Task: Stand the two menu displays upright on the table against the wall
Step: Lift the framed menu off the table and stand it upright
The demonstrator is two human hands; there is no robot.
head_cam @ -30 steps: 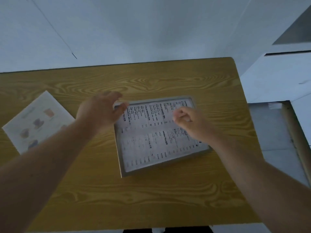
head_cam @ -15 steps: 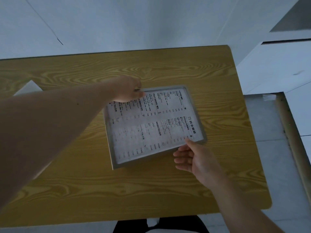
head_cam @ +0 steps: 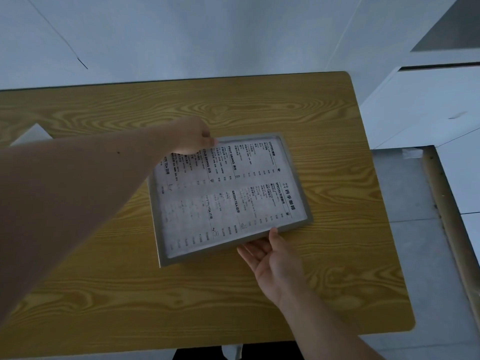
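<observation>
The framed menu display (head_cam: 228, 196) lay at the centre of the frame on the wooden table (head_cam: 337, 281), its printed face up and its text running sideways to the viewer. Its long axis ran from lower left to upper right, roughly along the table's far edge and the wall (head_cam: 207, 35) at the top of the frame. The left hand (head_cam: 193, 137) pinched the far edge at the upper-left corner. The right hand (head_cam: 272, 258) cupped the near edge from below towards the lower right, thumb on the frame's face, fingers spread beneath. Whether the frame was clear of the wood could not be told. With the hands on opposite long edges, the next move probably called for tipping the near edge upward and carrying the frame towards the wall. At the left edge of the frame, a white corner of the second display (head_cam: 31, 135) showed behind the left forearm.
</observation>
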